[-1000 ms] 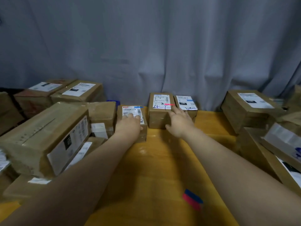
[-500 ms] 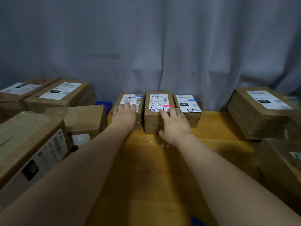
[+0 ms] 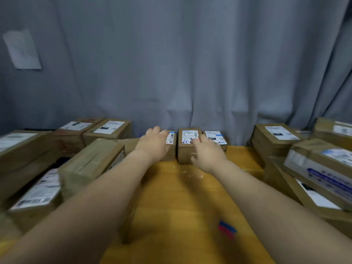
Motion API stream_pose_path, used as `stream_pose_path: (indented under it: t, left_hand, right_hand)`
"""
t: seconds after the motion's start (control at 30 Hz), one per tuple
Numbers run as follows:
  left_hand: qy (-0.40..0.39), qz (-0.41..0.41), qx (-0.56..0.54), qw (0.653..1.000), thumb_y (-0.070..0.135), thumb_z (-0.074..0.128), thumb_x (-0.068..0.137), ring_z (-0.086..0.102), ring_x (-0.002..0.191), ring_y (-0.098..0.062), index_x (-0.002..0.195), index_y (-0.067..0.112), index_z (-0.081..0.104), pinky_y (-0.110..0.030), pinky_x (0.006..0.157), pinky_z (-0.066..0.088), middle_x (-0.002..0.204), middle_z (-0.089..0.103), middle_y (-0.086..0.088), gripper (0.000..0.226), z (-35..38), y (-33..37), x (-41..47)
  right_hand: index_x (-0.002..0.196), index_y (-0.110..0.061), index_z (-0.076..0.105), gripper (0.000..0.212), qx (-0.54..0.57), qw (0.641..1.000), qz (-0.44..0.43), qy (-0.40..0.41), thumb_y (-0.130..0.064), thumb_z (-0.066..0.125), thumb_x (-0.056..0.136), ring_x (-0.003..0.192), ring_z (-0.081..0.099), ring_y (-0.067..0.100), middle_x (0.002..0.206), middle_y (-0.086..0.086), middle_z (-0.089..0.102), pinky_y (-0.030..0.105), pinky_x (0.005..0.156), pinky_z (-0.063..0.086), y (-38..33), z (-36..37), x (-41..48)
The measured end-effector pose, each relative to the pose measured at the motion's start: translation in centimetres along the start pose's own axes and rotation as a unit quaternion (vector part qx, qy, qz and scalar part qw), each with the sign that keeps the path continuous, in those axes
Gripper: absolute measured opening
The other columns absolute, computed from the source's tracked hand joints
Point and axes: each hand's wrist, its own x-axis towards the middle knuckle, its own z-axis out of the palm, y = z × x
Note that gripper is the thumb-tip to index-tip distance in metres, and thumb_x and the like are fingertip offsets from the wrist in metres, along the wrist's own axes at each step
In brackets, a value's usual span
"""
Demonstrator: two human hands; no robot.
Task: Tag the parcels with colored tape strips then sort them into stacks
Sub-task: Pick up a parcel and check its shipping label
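Blue and red tape strips [image 3: 226, 229] lie on the table [image 3: 171, 197], lower centre-right. At frame centre, your left hand [image 3: 155, 144] rests flat on the left parcel [image 3: 171, 149]. Your right hand [image 3: 206, 155] lies on the middle parcel [image 3: 185, 149], fingers apparently straight.

Of three small parcels at twelve o'clock, the right parcel [image 3: 217, 137] has a label whose black patch seems to read 150, the middle parcel [image 3: 183, 151] a blue handwritten mark (perhaps an H); other print is blurred.
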Motion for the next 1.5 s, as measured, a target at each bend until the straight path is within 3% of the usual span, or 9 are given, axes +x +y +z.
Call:
stream_pose_path:
  t: [0.3,0.43,0.63,0.77,1.1,1.2,1.3,1.4,1.5]
  left_hand:
    - [0.044,-0.052,0.044,0.997,0.043,0.05,0.091,0.035,0.129,-0.033,0.137,0.018,0.041,-0.046,0.105,0.035,0.139,0.039,-0.012,0.053,-6.4,-4.0,-13.6]
    - [0.014,-0.173,0.112,0.978,0.064,0.043,0.087,0.008,0.143,-0.041,0.144,0.028,0.029,-0.059,0.112,0.01,0.157,0.011,-0.017,0.069,-5.6,-6.4,-17.7]
    - [0.008,-0.292,-0.138,0.946,0.068,0.057,0.078,0.008,0.141,-0.046,0.144,0.038,0.025,-0.062,0.109,0.021,0.156,-0.005,-0.021,0.078,-3.7,-8.4,-18.4]
    - [0.101,-0.258,-0.16,0.947,0.045,0.066,0.081,0.035,0.118,-0.039,0.125,0.027,0.04,-0.046,0.094,0.041,0.134,0.025,-0.018,0.054,-3.5,-7.9,-18.0]
    - [0.227,-0.137,-0.345,0.9,0.038,0.07,0.074,0.039,0.115,-0.029,0.111,0.03,0.033,-0.035,0.098,0.04,0.12,0.025,-0.004,0.053,-5.3,-1.9,-11.8]
    - [0.215,-0.127,-0.469,0.847,0.035,0.07,0.075,0.042,0.109,-0.019,0.108,0.033,0.031,-0.031,0.093,0.042,0.119,0.028,-0.001,0.051,-4.6,1.1,-10.4]
    - [0.163,-0.131,-0.647,0.734,0.037,0.07,0.073,0.053,0.109,-0.02,0.104,0.036,0.033,-0.042,0.094,0.049,0.123,0.045,-0.004,0.048,-4.0,3.5,-9.6]
    - [0.112,-0.117,-0.789,0.592,0.019,0.056,0.09,0.056,0.113,-0.026,0.111,0.024,0.032,-0.053,0.095,0.048,0.118,0.055,-0.008,0.032,-2.8,5.6,-9.5]
    - [0.075,-0.109,-0.83,0.541,0.017,0.057,0.082,0.052,0.118,-0.027,0.117,0.022,0.034,-0.05,0.096,0.048,0.126,0.054,-0.011,0.042,-1.2,6.5,-9.9]
  right_hand:
    - [0.119,-0.015,0.057,0.032,0.038,0.993,-0.101,0.045,-0.033,0.05,0.093,0.114,0.051,0.028,0.126,0.006,0.046,0.037,0.089,0.047,-8.1,-4.3,-9.4]
    - [0.122,-0.018,0.057,0.031,0.039,0.99,-0.129,0.036,-0.032,0.049,0.095,0.112,0.052,0.025,0.125,0.003,0.048,0.033,0.078,0.046,-10.7,-3.5,-12.4]
    - [0.135,-0.021,0.046,0.043,0.109,0.988,-0.108,0.016,-0.03,0.052,0.094,0.119,0.049,0.024,0.135,0.002,0.044,0.036,0.091,0.047,-11.6,-1.7,-14.2]
    - [0.138,-0.022,0.042,0.046,0.166,0.983,-0.076,0.01,-0.029,0.054,0.094,0.122,0.048,0.021,0.139,0.001,0.041,0.033,0.094,0.046,-10.3,-1.2,-13.6]
    - [0.133,-0.012,0.049,0.046,0.311,0.949,0.027,0.039,-0.029,0.059,0.092,0.116,0.051,0.021,0.13,0.005,0.053,0.026,0.089,0.039,-5.2,-2.1,-8.0]
    - [0.138,-0.019,0.04,0.058,0.471,0.879,0.069,0.032,-0.042,0.061,0.089,0.112,0.049,0.014,0.125,-0.003,0.051,0.028,0.091,0.041,-3.8,-3.0,-7.3]
    - [0.144,-0.029,0.029,0.074,0.614,0.783,0.098,0.016,-0.051,0.064,0.084,0.109,0.053,0.012,0.121,-0.009,0.055,0.039,0.1,0.043,-2.2,-3.6,-6.8]
    - [0.143,-0.033,0.027,0.068,0.705,0.706,0.07,0.01,-0.039,0.065,0.087,0.094,0.062,0.011,0.107,-0.009,0.066,0.034,0.083,0.049,-1.0,-3.8,-6.6]
    - [0.134,-0.036,0.033,0.06,0.737,0.672,0.06,0.037,-0.022,0.066,0.087,0.098,0.066,0.017,0.117,-0.002,0.066,0.031,0.07,0.053,-0.2,-3.5,-7.0]
